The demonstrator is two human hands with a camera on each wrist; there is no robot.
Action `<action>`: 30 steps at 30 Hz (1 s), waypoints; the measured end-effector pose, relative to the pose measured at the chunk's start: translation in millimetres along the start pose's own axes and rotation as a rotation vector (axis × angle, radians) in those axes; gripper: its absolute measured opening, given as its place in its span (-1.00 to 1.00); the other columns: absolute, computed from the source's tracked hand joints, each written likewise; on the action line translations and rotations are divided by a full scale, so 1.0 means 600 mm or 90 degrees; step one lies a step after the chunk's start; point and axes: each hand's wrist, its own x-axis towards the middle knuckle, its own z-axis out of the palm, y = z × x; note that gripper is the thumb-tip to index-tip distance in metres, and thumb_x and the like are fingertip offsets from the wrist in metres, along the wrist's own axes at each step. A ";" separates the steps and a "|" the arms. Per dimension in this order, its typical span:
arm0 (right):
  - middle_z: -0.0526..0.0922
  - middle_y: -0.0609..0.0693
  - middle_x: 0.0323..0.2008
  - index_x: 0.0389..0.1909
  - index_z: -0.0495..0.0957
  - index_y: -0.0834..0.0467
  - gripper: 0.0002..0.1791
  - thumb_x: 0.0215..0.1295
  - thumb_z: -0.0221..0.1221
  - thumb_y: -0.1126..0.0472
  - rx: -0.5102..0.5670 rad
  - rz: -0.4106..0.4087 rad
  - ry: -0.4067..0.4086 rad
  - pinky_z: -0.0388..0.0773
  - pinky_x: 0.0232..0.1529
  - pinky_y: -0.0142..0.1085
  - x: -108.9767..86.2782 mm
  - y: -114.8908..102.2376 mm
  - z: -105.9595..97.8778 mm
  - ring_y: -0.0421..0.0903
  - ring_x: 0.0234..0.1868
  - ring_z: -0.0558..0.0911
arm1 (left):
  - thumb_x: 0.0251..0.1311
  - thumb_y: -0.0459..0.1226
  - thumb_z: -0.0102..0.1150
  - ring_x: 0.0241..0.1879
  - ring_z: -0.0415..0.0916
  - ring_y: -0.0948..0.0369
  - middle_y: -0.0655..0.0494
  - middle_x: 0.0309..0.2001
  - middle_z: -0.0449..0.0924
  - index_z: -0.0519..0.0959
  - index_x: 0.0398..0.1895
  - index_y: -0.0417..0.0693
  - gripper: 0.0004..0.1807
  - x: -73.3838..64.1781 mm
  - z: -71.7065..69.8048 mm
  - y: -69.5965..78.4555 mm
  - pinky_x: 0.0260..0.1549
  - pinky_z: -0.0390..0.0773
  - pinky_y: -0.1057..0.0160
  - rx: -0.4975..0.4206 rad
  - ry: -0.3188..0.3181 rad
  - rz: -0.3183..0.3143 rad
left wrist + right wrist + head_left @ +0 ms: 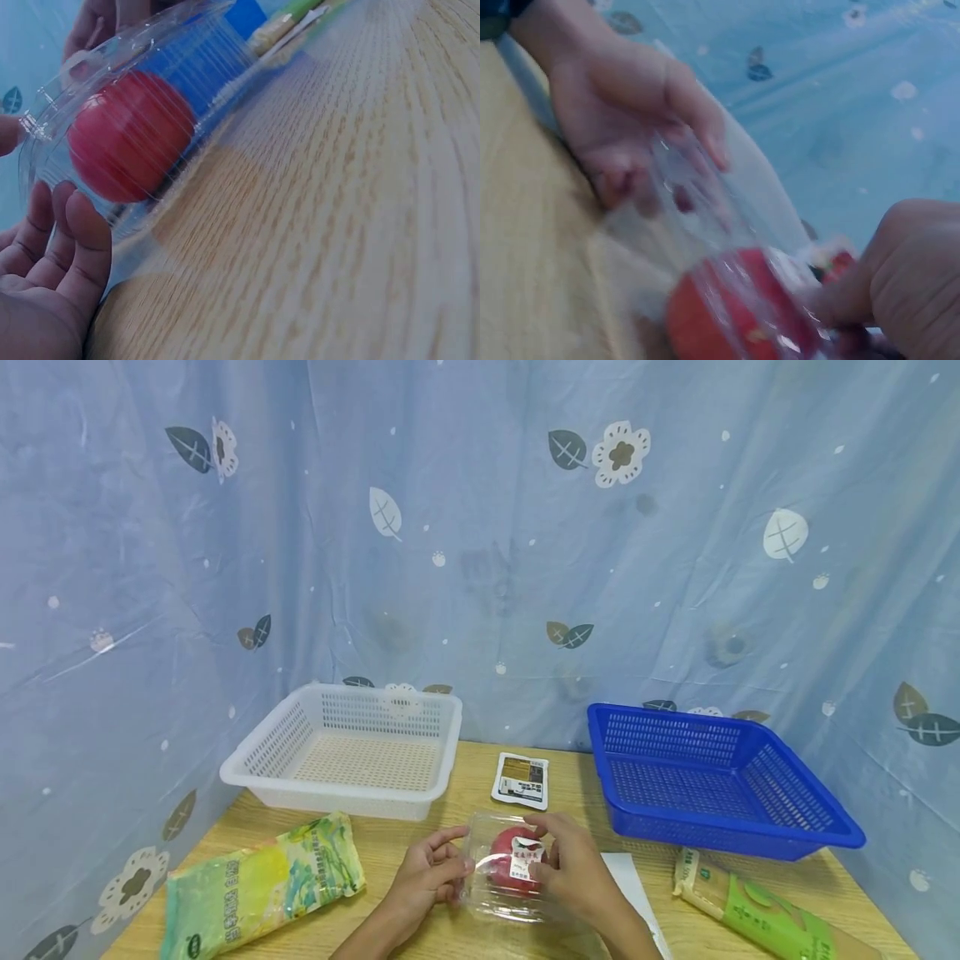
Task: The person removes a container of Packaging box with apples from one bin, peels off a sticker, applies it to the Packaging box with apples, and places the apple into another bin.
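A clear plastic box point(498, 908) holds a round red fruit point(504, 847), and a white label point(525, 858) with a red picture and print sits on its lid. My left hand point(429, 877) grips the box at its left side, thumb on top. Across the box, my right hand point(573, 867) holds the right side, its fingers at the far edge and its thumb over the label. In the left wrist view the box point(214, 64) is tilted and the fruit point(131, 136) shows through its ribbed wall. The right wrist view is blurred, with the fruit point(735, 307) between both hands.
A white basket point(337, 795) stands at the back left and a blue basket point(712, 837) at the back right. Between them lies a small flat packet point(521, 781). A yellow-green bag point(262, 885) lies left, a green-wrapped pack point(776, 914) right, and a white sheet point(633, 893) beside my right hand.
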 end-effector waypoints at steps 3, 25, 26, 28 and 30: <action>0.58 -0.06 -0.13 0.16 0.58 0.09 -0.39 0.01 0.37 0.47 -0.091 0.018 0.028 0.41 -0.44 -0.38 0.002 -0.014 0.013 -0.36 -0.49 0.38 | 0.25 -0.37 0.24 -0.50 0.46 0.35 0.15 -0.32 0.53 0.15 0.46 -0.41 -0.24 -0.001 0.001 0.003 -0.56 0.56 0.44 0.010 0.005 0.000; 0.71 0.21 -0.30 0.12 0.53 0.21 -0.54 0.27 0.36 0.11 -0.113 0.238 0.102 0.61 -0.26 0.07 0.035 -0.013 0.018 0.11 -0.27 0.66 | 0.21 -0.38 0.26 -0.53 0.43 0.34 0.14 -0.34 0.55 0.22 0.42 -0.40 -0.27 0.003 0.010 0.004 -0.60 0.52 0.42 0.013 0.038 0.001; 0.67 0.16 -0.41 0.12 0.52 0.21 -0.57 0.28 0.34 0.17 -0.110 0.228 0.102 0.59 -0.35 0.00 0.034 -0.012 0.018 0.05 -0.37 0.63 | 0.20 -0.38 0.26 -0.53 0.43 0.34 0.14 -0.34 0.55 0.23 0.42 -0.41 -0.27 0.003 0.010 0.004 -0.60 0.52 0.42 0.012 0.039 0.000; 0.55 0.03 -0.58 0.13 0.51 0.25 -0.59 0.29 0.31 0.27 -0.094 0.207 0.104 0.50 -0.51 -0.14 0.032 -0.009 0.017 -0.06 -0.53 0.52 | 0.19 -0.38 0.26 -0.54 0.43 0.34 0.15 -0.35 0.55 0.23 0.42 -0.40 -0.27 0.003 0.009 0.002 -0.60 0.53 0.42 0.013 0.043 -0.002; 0.40 -0.06 -0.67 0.15 0.50 0.27 -0.59 0.28 0.27 0.37 -0.067 0.189 0.097 0.37 -0.61 -0.26 0.031 -0.003 0.014 -0.16 -0.64 0.38 | 0.19 -0.39 0.27 -0.54 0.43 0.33 0.15 -0.36 0.54 0.24 0.41 -0.40 -0.27 0.002 0.008 0.001 -0.61 0.53 0.42 0.015 0.048 -0.005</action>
